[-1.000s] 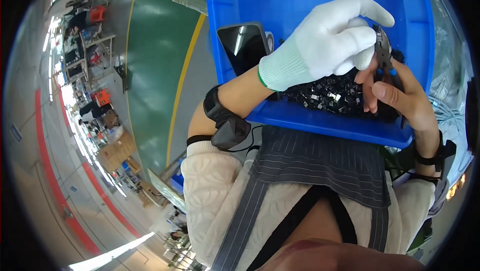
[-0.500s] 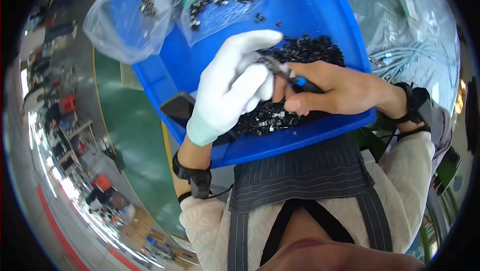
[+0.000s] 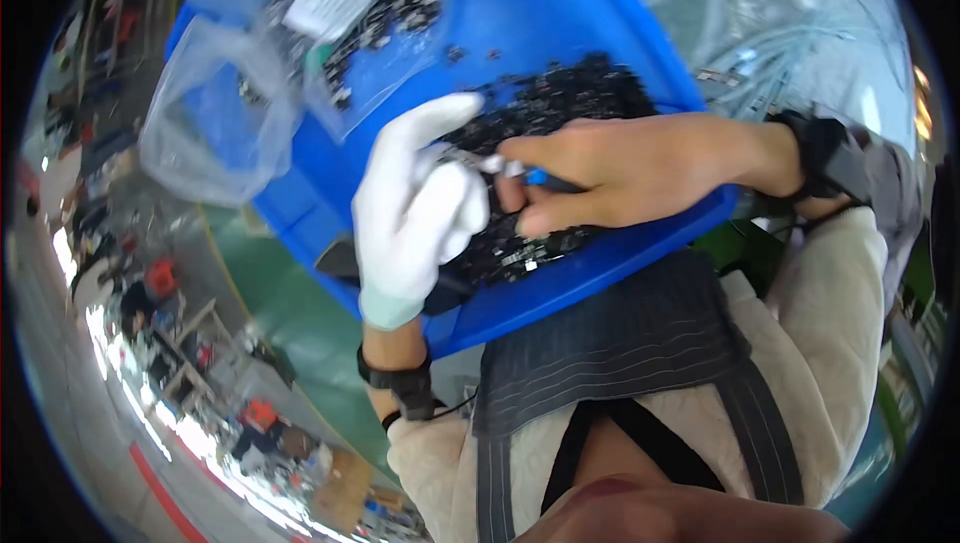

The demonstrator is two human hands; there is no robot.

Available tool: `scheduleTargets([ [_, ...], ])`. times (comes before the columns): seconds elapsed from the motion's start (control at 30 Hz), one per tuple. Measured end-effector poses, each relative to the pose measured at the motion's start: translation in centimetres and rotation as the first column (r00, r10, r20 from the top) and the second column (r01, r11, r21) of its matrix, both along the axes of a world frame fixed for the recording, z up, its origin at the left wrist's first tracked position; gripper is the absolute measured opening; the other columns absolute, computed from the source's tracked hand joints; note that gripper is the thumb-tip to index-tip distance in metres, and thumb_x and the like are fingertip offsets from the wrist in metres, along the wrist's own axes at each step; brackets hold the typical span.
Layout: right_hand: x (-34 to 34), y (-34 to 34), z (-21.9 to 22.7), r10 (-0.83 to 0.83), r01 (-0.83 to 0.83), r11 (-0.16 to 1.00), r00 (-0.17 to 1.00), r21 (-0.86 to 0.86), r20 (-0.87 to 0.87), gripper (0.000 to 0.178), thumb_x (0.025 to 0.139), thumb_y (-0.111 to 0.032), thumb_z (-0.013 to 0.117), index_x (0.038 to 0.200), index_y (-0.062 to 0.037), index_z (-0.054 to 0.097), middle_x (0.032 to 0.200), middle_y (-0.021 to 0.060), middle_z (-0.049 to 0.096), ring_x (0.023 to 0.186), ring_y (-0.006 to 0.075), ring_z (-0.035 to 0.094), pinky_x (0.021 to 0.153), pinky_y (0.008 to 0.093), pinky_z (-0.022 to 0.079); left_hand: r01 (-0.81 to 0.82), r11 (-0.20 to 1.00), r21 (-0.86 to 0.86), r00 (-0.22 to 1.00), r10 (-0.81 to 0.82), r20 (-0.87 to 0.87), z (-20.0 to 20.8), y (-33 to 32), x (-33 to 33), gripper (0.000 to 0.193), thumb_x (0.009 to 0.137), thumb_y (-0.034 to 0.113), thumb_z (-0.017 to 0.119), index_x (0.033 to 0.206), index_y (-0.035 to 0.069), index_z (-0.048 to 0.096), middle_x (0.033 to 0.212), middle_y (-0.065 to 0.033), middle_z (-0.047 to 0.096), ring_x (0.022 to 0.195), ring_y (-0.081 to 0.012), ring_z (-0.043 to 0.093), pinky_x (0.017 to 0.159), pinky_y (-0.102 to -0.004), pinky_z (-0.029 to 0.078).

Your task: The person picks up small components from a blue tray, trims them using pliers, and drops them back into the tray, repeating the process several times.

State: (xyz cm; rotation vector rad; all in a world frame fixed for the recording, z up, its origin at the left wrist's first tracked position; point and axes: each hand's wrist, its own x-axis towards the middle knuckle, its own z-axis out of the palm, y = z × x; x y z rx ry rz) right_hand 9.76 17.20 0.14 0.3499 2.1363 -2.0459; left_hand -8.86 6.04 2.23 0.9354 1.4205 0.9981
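My left hand (image 3: pixel 412 208), in a white knit glove, is closed in a pinch at the left of the heap, its index finger reaching past the rest. What it pinches is too small and smeared to make out. Against its fingertips comes my bare right hand (image 3: pixel 625 168), closed round a slim hand tool (image 3: pixel 552 181) with a black and blue handle. A light metal end of the tool meets the left fingers. Under both hands lies a heap of small black parts (image 3: pixel 590 88), some with shiny metal faces, in a blue plastic tub (image 3: pixel 540 3).
Clear bags holding small metal and black parts (image 3: pixel 405 8) lie at the tub's far left. An open clear bag (image 3: pixel 215 133) hangs over its left rim. A dark flat object (image 3: pixel 340 258) rests by my left wrist. Pale cables (image 3: pixel 790 68) lie beyond the right rim.
The whole view has shifted, so the tub and bags sit farther left. Both hands appear farther left too, still meeting at the tool.
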Motion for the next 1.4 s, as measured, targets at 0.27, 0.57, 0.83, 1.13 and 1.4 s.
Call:
scheduleTargets([
  [0.27,-0.7,-0.8,0.0,-0.038,0.034,0.994,0.999,0.101,0.036,0.035,0.095,-0.032,0.051,0.101,0.0018,0.05,0.082,0.0181,0.06,0.082,0.0351,0.06,0.074,0.0425,0.045,-0.006,0.985,-0.172,0.936,-0.055,-0.349,0.6,-0.8,-0.1,0.025,0.093,0.013,0.048,0.109,-0.003,0.057,0.066,-0.0066,0.061,0.051,-0.0084,0.052,0.046,-0.0211,0.039],
  [0.57,-0.4,-0.8,0.7,0.091,-0.075,0.942,0.995,-0.328,0.035,0.032,0.095,-0.032,0.051,0.098,-0.0003,0.05,0.071,0.0071,0.056,0.065,0.0178,0.057,0.06,0.0327,0.046,0.235,0.9,0.368,0.51,0.208,-0.835,-1.6,-2.1,0.6,0.015,0.09,0.007,0.053,0.097,-0.004,0.061,0.065,-0.0069,0.062,0.051,-0.0086,0.055,0.048,-0.0227,0.043],
  [0.83,0.6,1.0,0.9,-0.024,0.02,0.977,1.0,-0.212,-0.013,0.034,0.095,-0.034,0.054,0.101,-0.0014,0.05,0.068,0.0047,0.055,0.063,0.0146,0.056,0.06,0.0296,0.046,-0.107,0.993,0.043,0.972,0.114,-0.205,0.8,0.8,1.0,0.015,0.089,0.008,0.055,0.097,-0.004,0.061,0.063,-0.0058,0.061,0.052,-0.0083,0.055,0.049,-0.0213,0.044],
  [1.13,1.7,1.3,2.6,0.033,-0.038,0.997,0.998,0.074,0.061,0.035,0.094,-0.033,0.053,0.108,-0.0005,0.049,0.076,0.0161,0.061,0.073,0.0333,0.061,0.069,0.0403,0.046,0.05,0.998,0.025,0.941,-0.038,-0.338,1.7,0.6,1.5,0.018,0.09,0.01,0.053,0.099,-0.004,0.061,0.066,-0.0056,0.061,0.054,-0.0072,0.054,0.05,-0.0205,0.043],
  [1.4,1.7,1.1,2.1,0.02,-0.018,0.997,1.0,0.074,-0.02,0.04,0.094,-0.033,0.053,0.109,0.0031,0.048,0.087,0.0256,0.061,0.09,0.0433,0.058,0.076,0.0484,0.044,0.128,0.99,0.06,0.9,-0.091,-0.426,1.9,-0.5,-0.3,0.017,0.09,0.008,0.051,0.099,-0.002,0.062,0.072,-0.0055,0.06,0.054,-0.0067,0.05,0.049,-0.0192,0.038],
])
